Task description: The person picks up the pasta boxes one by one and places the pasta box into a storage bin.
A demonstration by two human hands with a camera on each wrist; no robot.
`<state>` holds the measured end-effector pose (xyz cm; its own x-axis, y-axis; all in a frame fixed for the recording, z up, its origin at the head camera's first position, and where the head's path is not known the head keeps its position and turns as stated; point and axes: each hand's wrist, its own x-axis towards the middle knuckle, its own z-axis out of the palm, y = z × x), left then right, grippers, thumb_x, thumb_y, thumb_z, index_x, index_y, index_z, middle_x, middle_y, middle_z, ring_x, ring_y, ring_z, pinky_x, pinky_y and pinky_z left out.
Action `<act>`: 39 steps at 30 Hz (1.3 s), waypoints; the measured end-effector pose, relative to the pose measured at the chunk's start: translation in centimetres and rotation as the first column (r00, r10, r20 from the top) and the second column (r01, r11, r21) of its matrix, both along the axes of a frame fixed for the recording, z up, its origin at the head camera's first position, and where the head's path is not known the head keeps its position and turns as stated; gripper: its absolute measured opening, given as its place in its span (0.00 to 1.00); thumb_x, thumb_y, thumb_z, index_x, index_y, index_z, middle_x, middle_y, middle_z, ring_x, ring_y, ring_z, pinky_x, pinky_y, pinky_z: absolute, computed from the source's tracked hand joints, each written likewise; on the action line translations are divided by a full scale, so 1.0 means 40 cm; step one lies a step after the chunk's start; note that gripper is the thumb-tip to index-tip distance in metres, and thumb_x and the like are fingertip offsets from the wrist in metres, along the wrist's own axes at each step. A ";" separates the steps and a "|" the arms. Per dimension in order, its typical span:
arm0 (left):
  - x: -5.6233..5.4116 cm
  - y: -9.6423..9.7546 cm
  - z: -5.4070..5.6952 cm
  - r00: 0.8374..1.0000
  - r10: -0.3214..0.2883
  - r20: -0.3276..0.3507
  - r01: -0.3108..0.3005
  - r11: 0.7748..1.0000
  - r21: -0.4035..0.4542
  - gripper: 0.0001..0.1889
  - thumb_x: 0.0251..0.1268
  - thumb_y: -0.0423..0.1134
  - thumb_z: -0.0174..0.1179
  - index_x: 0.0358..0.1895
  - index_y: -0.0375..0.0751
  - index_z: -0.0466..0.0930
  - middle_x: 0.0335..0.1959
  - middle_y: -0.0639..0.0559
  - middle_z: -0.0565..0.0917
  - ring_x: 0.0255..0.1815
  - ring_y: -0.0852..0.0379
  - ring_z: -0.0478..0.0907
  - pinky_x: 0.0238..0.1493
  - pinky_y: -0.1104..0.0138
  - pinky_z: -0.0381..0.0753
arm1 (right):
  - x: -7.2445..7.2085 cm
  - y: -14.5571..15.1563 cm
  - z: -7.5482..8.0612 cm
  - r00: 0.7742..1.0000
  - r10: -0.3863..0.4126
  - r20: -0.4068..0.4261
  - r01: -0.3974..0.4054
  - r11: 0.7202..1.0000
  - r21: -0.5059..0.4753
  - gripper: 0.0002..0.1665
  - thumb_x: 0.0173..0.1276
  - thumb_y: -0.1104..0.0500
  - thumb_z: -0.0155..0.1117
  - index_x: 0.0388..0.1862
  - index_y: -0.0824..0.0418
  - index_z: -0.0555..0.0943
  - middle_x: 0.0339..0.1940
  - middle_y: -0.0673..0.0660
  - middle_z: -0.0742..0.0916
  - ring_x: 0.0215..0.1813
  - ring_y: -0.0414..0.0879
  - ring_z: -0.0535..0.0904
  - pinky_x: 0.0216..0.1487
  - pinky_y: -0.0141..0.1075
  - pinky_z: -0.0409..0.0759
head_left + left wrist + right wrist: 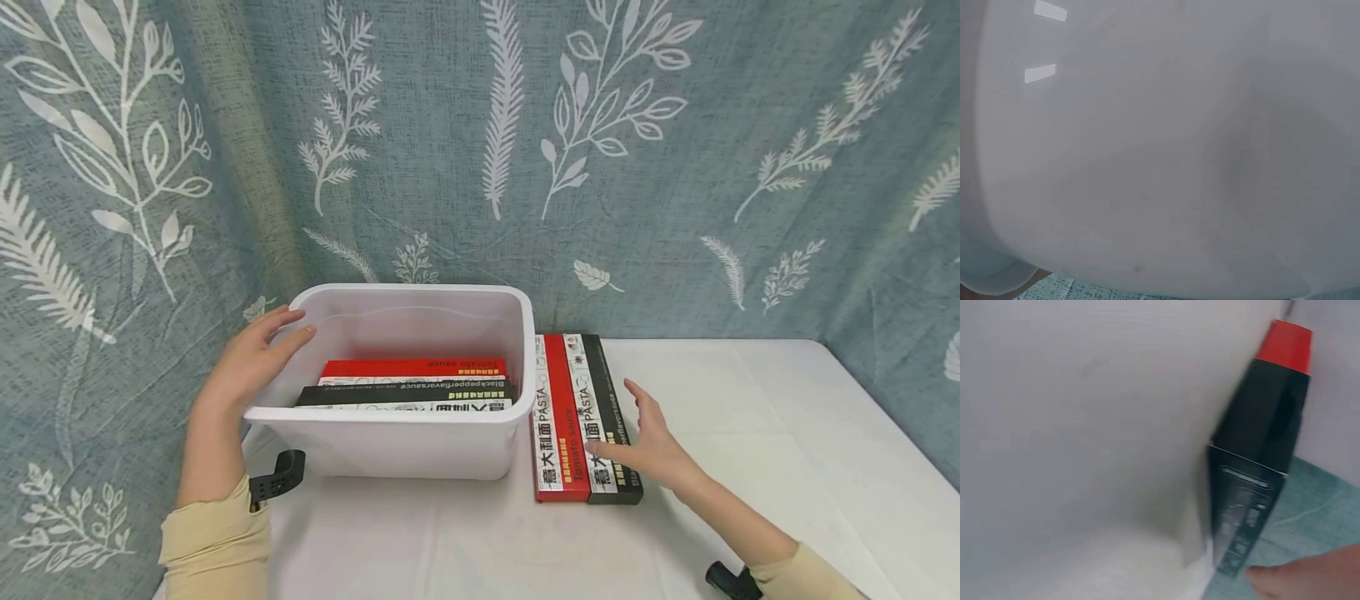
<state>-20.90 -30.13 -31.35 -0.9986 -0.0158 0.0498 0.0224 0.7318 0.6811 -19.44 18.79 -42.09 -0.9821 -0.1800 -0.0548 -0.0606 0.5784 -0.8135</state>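
In the head view, my left hand (258, 354) lies over the left rim of a white plastic bin (397, 446), its thumb and fingers reaching inward fairly straight. Inside the bin a red tomato-sauce pasta box (412, 367) and a black-pepper pasta box (405, 393) stand on edge. My right hand (648, 446) spreads its thumb and fingers at another black pasta box (611, 417); whether it touches the box I cannot tell. Flush beside that box lies a red pasta box (566, 417). In the right wrist view, a fingertip (1291, 575) shows near the black box's end (1241, 506).
A white cloth covers the table (757, 467). Behind it hangs a blue-green curtain (450, 167) with white leaf patterns. The red box lies close along the bin's right side. Glossy white plastic (1147, 156) fills most of the left wrist view.
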 end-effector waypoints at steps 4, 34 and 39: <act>0.002 0.002 0.002 1.000 -0.004 0.001 0.004 1.000 0.001 0.37 0.75 0.58 0.46 0.75 0.33 0.56 0.78 0.36 0.44 0.75 0.29 0.42 0.65 0.32 0.51 | 0.006 0.005 -0.027 0.998 0.035 0.052 -0.037 0.998 0.040 0.75 0.50 0.45 0.78 0.77 0.68 0.35 0.76 0.73 0.47 0.76 0.70 0.44 0.68 0.67 0.52; -0.002 -0.004 -0.004 1.000 -0.011 0.005 0.011 1.000 0.010 0.38 0.74 0.59 0.46 0.75 0.35 0.56 0.79 0.38 0.44 0.75 0.29 0.42 0.64 0.32 0.52 | 0.006 0.004 -0.103 0.949 0.275 -0.154 -0.300 0.939 -0.170 0.80 0.35 0.55 0.87 0.76 0.68 0.41 0.71 0.67 0.61 0.70 0.60 0.57 0.69 0.62 0.48; 0.000 -0.003 -0.002 1.000 -0.010 0.006 0.010 1.000 0.016 0.38 0.74 0.59 0.46 0.75 0.35 0.56 0.79 0.38 0.43 0.75 0.29 0.42 0.64 0.32 0.51 | 0.007 0.004 -0.103 0.951 0.270 -0.148 -0.292 0.943 -0.160 0.78 0.35 0.55 0.87 0.75 0.67 0.42 0.70 0.66 0.63 0.68 0.58 0.60 0.69 0.61 0.51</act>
<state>-20.88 -30.25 -31.44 -0.9990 -0.0069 0.0437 0.0254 0.7206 0.6928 -19.17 18.95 -46.21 -0.8872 -0.4453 0.1211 -0.3055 0.3702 -0.8773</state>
